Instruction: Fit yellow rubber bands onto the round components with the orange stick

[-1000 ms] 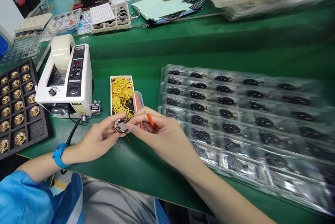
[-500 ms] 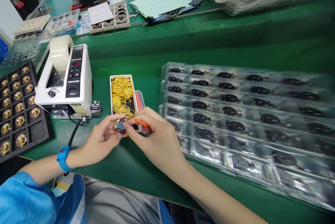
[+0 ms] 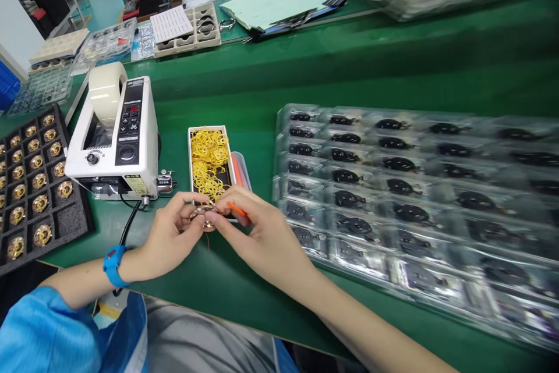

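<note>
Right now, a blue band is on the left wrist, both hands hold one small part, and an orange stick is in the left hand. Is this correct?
Not quite: the head view shows the orange stick in the right hand. The blue band and the small part are as you say.

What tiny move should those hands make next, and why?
Probably a light press by the right hand on the small round part, with the left hand bracing it: both hands pinch it, and the thin reddish wire hangs below, clear of their grip.
</note>
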A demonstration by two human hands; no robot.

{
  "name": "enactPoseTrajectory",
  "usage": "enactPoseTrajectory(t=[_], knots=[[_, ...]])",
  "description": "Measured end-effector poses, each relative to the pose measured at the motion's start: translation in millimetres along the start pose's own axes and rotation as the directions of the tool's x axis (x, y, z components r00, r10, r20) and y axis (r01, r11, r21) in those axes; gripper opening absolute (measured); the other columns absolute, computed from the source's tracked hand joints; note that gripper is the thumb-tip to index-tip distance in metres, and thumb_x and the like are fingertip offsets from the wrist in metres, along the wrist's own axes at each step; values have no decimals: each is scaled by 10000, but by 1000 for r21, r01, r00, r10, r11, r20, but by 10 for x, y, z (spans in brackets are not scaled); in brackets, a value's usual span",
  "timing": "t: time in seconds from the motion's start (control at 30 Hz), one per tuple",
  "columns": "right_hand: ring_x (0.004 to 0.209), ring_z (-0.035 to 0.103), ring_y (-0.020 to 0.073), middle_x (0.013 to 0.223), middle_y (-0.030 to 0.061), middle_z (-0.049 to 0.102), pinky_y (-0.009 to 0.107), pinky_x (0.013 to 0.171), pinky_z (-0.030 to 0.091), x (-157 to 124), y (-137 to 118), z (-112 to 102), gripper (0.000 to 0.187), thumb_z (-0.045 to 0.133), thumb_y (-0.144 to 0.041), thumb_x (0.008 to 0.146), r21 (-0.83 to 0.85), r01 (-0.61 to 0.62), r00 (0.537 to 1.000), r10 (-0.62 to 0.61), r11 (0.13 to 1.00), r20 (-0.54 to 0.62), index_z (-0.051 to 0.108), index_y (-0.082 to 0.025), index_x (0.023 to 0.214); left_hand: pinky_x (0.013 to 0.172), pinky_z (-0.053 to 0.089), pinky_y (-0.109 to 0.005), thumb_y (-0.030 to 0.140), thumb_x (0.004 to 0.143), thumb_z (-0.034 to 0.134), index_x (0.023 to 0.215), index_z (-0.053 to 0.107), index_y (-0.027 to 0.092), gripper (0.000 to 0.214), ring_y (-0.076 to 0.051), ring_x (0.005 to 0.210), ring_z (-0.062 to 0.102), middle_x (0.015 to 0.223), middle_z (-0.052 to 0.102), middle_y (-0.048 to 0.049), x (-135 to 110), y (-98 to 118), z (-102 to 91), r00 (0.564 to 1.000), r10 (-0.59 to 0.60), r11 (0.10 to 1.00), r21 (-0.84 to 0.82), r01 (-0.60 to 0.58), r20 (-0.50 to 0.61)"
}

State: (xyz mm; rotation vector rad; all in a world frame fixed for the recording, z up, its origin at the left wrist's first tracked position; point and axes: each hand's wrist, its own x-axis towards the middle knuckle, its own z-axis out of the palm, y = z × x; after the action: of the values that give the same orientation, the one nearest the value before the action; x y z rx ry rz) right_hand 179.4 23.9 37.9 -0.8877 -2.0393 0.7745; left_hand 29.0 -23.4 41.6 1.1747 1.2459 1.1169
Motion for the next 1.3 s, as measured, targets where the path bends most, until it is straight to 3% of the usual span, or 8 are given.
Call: enactPoseTrajectory(t=[0.1,0.23,0.37,0.47,0.57,0.77,1.03,1.3], knots=[[566,554,123,689,12,588,224,469,399,-28,-47,-12,172,472,-153,899,-212,169,982,-183,963,-46,533,-202,746,673,470,-274,215,861,523,938,631,177,138,-160,741,611,822,668,-43,5,88,-80,990,94,938,325,-122,103],[593,599,142,726,50,677,247,510,426,-122,-128,-72,126,515,-127,899,-486,425,853,-517,764,-67,617,-193,861,681,427,-309,163,778,581,763,679,181,101,-179,745,554,780,644,-52,8,211,-140,935,337,765,546,-342,114],[475,518,109,644,3,679,249,473,382,-201,-155,-98,237,511,-109,906,-540,533,763,-646,652,-27,673,-248,804,585,414,-262,216,758,634,716,615,165,69,-124,605,532,652,603,-7,26,202,-115,999,39,975,220,-42,17],[504,530,118,714,21,717,256,497,397,-206,-140,-40,275,505,-84,901,-630,457,793,-608,627,-29,709,-251,827,510,435,-231,329,707,728,724,533,166,255,-104,516,554,622,612,10,35,156,-92,973,-220,969,-95,227,73],[531,538,124,796,52,736,246,497,408,-170,-116,13,230,537,-85,891,-667,319,847,-518,674,-119,711,-233,866,510,478,-225,409,696,761,820,545,154,357,-111,504,602,606,623,15,17,131,-75,954,-280,934,-196,297,111],[659,645,146,810,71,726,236,572,481,-133,-23,23,88,571,-134,909,-505,304,893,-426,808,-144,642,-172,873,591,547,-218,308,766,697,988,544,157,309,-113,578,665,652,646,29,-68,101,-8,974,-221,952,-203,227,52],[619,669,160,798,84,747,267,561,487,-148,60,40,92,578,-88,897,-519,437,819,-564,735,-109,596,-148,964,537,512,-193,174,834,538,1068,543,165,235,-96,525,629,608,601,47,-134,48,-13,1000,4,995,97,-5,7],[590,653,153,771,93,741,265,562,499,-114,58,-10,90,534,-72,911,-491,493,810,-585,719,-42,581,-139,950,552,505,-198,188,859,521,1046,553,159,192,-98,538,617,611,615,38,-135,7,-22,999,36,982,185,-40,25]])
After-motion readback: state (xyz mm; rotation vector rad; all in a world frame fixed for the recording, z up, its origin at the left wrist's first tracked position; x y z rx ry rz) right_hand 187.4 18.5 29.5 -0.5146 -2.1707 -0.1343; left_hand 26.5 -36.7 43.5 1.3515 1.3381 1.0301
